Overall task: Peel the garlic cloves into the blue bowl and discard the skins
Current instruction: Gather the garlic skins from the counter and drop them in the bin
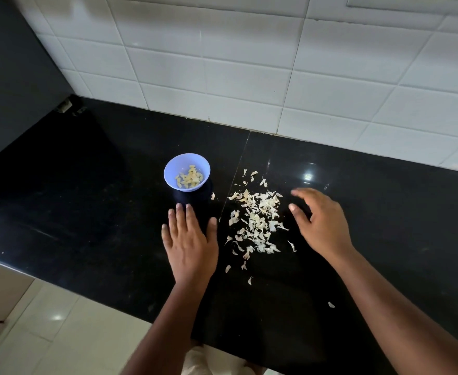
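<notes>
Peeled yellowish garlic cloves (190,178) are held in the small round blue plastic bowl (174,164), just beyond the left hand (191,244) fingers, which are spread and empty. Papery white skins (257,220) remain scattered on the black glossy worktop (87,212), beside the right hand (323,223) fingers, loosely open; disposal is judged outstanding.

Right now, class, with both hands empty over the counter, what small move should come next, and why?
Probably sweep the garlic skins together with the right hand. Peeled cloves already sit in the blue bowl, the skins lie scattered on the black counter, and both the right and the left hand are open.
</notes>
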Available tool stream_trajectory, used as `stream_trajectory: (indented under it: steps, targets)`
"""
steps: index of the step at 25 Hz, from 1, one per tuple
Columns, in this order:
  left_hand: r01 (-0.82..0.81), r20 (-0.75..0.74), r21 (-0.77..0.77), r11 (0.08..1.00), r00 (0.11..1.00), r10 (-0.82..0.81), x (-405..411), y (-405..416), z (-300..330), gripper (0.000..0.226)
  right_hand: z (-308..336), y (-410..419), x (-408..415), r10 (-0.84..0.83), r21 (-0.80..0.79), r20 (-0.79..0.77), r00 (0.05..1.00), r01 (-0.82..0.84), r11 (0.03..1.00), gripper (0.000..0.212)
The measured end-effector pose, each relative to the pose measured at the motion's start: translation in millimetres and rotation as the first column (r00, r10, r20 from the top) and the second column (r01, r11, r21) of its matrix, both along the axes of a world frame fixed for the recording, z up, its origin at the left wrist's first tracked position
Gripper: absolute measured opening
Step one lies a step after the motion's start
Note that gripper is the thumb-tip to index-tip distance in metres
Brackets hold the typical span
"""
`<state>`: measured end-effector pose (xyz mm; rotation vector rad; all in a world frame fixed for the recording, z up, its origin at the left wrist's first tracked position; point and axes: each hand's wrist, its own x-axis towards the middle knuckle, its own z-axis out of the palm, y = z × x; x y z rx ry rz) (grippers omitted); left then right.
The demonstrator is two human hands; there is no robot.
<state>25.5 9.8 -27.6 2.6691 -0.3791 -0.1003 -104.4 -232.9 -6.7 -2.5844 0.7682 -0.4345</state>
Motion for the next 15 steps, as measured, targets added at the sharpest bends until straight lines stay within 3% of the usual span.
stream_trajectory:
  steps: [3, 5, 7, 9, 11, 13, 15]
  targets:
    - [0.231, -0.069, 0.186, 0.955, 0.973, -0.222, -20, -29, -4, 0.103, -19, 10, 3, 0.032, 0.013, -0.238, 0.971, -0.029, 0.999, 0.077]
    - [0.385, -0.06, 0.223, 0.895, 0.922, -0.382, -40, -47, -3, 0.109, -26, 29, 6, 0.199, 0.082, -0.218, 0.955, -0.185, 0.979, 0.086]
    - [0.479, -0.083, 0.1, 0.872, 0.878, -0.472, -49, -48, -3, 0.107, -25, 44, 5, 0.283, 0.256, -0.087, 0.955, -0.253, 0.933, 0.084]
    - [0.463, -0.092, -0.209, 0.861, 0.867, -0.489, -42, -35, 0, 0.092, -18, 38, 5, 0.204, 0.471, 0.049, 0.978, -0.203, 0.858, 0.076]
    - [0.357, -0.005, -0.409, 0.84, 0.919, -0.393, -25, -11, 6, 0.071, -16, 14, 18, 0.085, 0.467, 0.081, 0.993, -0.113, 0.877, 0.073]
    - [0.22, 0.126, -0.441, 0.87, 0.975, -0.182, -5, 13, 9, 0.058, -15, -15, 43, 0.038, 0.395, 0.008, 0.999, -0.038, 0.918, 0.075]
    - [0.033, 0.077, -0.375, 0.927, 0.997, -0.004, 12, 29, 11, 0.059, -13, -34, 74, 0.09, 0.346, -0.082, 0.993, -0.057, 0.936, 0.08]
